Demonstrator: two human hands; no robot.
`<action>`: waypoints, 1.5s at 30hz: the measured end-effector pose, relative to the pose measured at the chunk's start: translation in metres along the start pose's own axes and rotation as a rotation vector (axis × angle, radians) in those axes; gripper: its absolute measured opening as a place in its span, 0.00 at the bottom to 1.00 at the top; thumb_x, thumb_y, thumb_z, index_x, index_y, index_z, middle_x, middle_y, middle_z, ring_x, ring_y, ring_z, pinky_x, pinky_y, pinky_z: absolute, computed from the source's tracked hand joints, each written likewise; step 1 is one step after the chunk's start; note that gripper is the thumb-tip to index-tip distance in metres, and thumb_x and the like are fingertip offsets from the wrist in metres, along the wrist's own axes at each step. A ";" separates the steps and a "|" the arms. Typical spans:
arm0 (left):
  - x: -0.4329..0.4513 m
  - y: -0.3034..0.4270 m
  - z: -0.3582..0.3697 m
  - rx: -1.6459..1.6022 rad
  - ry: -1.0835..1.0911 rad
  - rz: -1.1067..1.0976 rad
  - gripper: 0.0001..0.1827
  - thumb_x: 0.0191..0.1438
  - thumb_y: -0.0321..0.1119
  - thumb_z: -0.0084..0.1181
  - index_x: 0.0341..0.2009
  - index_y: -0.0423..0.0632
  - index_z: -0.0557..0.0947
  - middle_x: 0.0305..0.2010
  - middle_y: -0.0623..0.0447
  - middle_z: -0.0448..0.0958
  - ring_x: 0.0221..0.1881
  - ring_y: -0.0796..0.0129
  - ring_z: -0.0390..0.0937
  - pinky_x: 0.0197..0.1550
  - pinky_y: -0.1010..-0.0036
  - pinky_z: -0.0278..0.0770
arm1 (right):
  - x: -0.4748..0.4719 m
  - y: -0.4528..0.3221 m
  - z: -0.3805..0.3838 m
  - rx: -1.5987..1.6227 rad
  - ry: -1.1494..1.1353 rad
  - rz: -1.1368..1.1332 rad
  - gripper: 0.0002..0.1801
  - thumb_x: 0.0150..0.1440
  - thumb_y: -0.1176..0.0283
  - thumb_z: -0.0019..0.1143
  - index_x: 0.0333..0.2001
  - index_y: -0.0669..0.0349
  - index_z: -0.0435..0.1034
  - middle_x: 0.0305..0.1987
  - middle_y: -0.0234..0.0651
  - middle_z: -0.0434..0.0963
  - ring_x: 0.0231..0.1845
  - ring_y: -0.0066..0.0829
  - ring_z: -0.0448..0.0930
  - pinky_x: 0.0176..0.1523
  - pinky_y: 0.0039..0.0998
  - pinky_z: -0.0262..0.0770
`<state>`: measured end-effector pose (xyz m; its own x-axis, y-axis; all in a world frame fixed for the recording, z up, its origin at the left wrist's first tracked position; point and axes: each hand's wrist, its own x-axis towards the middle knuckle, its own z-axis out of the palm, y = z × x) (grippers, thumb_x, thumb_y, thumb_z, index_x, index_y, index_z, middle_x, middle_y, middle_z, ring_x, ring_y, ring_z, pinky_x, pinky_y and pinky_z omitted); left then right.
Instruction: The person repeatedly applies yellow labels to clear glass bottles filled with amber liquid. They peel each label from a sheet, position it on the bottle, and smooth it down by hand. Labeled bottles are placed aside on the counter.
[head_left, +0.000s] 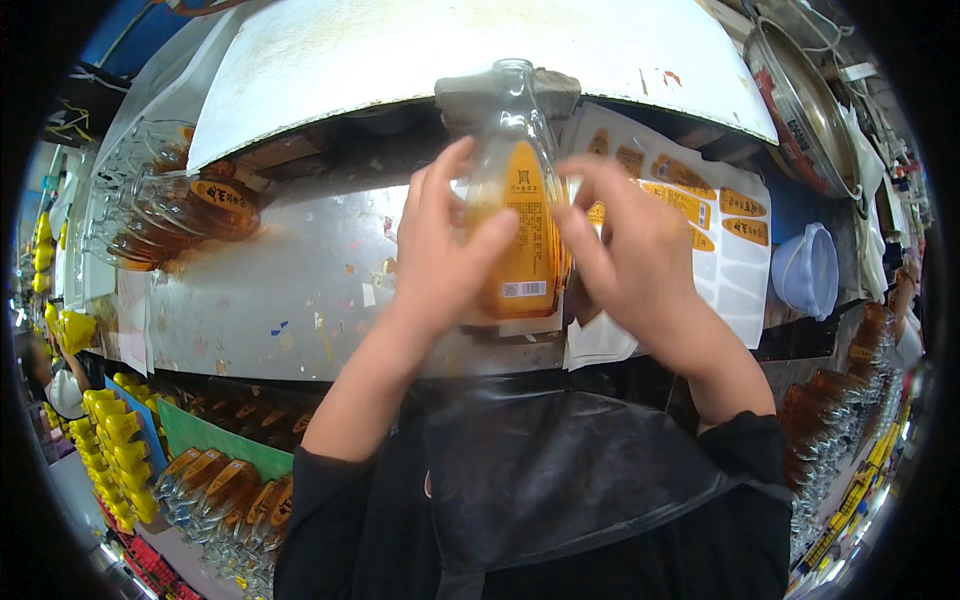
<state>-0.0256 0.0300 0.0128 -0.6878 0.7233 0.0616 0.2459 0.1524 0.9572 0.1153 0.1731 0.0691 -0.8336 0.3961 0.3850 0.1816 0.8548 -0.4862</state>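
A clear glass bottle with an amber lower part (517, 112) lies before me, its neck pointing away and resting on a grey padded support (562, 94). An orange label (523, 240) with writing and a printed code covers its upper face. My left hand (454, 240) is on the bottle's left side, thumb over the label's edge. At the right side, my right hand (626, 240) is blurred, fingers bent close to the glass; whether they touch it is unclear. Sheets of orange stickers (742, 262) lie beneath and beyond my right hand.
Labelled amber bottles (225, 199) lie at the table's left end. A white board (487, 37) spans the far side. To the right are a light-blue bucket (806, 270) and a large metal lid or pan (810, 97). More bottles (225, 480) stand lower left; a person (64, 386) is at far left.
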 end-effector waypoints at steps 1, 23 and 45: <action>-0.007 0.000 -0.001 0.020 -0.025 0.008 0.43 0.52 0.42 0.68 0.71 0.46 0.67 0.63 0.42 0.70 0.59 0.55 0.71 0.61 0.59 0.73 | 0.011 0.007 0.007 0.100 0.016 0.084 0.16 0.62 0.67 0.64 0.47 0.66 0.72 0.26 0.34 0.76 0.22 0.27 0.75 0.29 0.29 0.70; -0.029 -0.016 0.012 0.113 0.015 0.132 0.51 0.50 0.44 0.70 0.74 0.42 0.60 0.63 0.39 0.68 0.64 0.47 0.68 0.67 0.55 0.66 | 0.048 0.039 0.036 0.329 -0.099 0.515 0.34 0.56 0.48 0.68 0.50 0.70 0.72 0.32 0.43 0.80 0.35 0.36 0.82 0.43 0.34 0.79; -0.053 -0.029 0.003 -0.108 0.056 0.081 0.34 0.54 0.39 0.66 0.65 0.44 0.75 0.62 0.45 0.71 0.53 0.61 0.73 0.57 0.65 0.74 | -0.047 0.013 0.015 0.435 -0.280 0.379 0.44 0.65 0.63 0.61 0.78 0.66 0.50 0.32 0.30 0.72 0.31 0.19 0.73 0.38 0.24 0.73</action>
<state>0.0056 -0.0107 -0.0189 -0.7065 0.6911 0.1524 0.2295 0.0199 0.9731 0.1492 0.1603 0.0329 -0.8686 0.4911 -0.0668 0.3111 0.4353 -0.8449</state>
